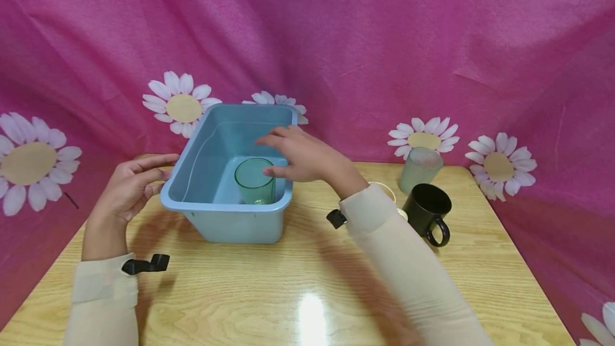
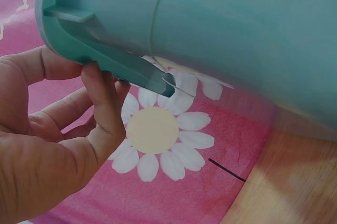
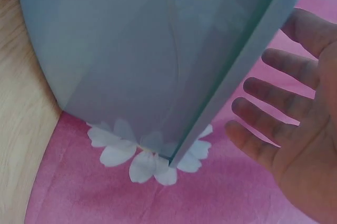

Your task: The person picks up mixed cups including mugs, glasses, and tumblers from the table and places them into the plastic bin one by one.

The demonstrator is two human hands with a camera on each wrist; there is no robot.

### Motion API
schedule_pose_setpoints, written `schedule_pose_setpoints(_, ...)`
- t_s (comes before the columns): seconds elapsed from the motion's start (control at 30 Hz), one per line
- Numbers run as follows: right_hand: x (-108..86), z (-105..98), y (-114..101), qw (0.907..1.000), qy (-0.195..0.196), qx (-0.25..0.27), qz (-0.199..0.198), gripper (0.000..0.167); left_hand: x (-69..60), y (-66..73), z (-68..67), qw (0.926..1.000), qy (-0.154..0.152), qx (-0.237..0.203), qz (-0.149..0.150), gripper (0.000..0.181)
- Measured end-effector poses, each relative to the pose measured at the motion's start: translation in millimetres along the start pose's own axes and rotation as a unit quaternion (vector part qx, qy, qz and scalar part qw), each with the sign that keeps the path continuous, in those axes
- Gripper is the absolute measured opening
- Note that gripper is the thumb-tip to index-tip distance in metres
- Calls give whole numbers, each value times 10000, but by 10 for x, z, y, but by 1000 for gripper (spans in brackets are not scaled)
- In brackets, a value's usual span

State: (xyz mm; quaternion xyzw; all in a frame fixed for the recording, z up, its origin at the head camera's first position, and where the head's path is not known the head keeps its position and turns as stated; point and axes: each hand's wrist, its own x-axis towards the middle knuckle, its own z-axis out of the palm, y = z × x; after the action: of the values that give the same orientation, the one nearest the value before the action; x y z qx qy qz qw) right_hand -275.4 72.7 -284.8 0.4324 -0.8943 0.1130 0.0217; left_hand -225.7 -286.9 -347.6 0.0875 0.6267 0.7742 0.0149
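A light blue plastic tub (image 1: 245,224) stands on the table, with a green-tinted clear glass (image 1: 254,180) upright inside near its front end. At the tub's left side my left hand (image 1: 132,186) holds the rim; in the left wrist view its thumb and index finger meet the lip (image 2: 108,66). My right hand (image 1: 307,156) hovers over the tub's right rim, fingers spread and nothing held. Its fingertips are above the glass in the head view. The right wrist view shows the open palm (image 3: 310,145) beside the tub wall (image 3: 121,50); the glass is hidden there.
Right of the tub stand a black mug (image 1: 426,210) and a frosted glass (image 1: 420,170) behind it. A pale-rimmed item (image 1: 384,190) is partly hidden by my right sleeve. Pink flowered cloth (image 1: 346,57) hangs behind and beside the wooden table (image 1: 269,292).
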Motion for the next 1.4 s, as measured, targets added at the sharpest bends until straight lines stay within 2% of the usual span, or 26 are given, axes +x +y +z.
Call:
schedule_pose_setpoints(0.23,-148,-13,70,9992,387,-26,-76,59,0,-1,-11,10000,13,11,-15,32)
schedule_pose_setpoints(0.47,-352,-46,153,9968,745,267,92,59,-4,-4,-12,10000,36,25,-42,31)
schedule_pose_setpoints(0.67,-544,-85,276,9949,855,346,413,62,-4,-3,-7,10000,33,22,-47,31)
schedule_pose_setpoints(0.93,-875,-163,436,9893,833,470,1102,63,-1,2,12,10000,2,35,-24,32)
schedule_pose_setpoints(1.4,-1285,-61,758,9858,770,565,1384,63,-16,11,11,10000,38,6,-58,30)
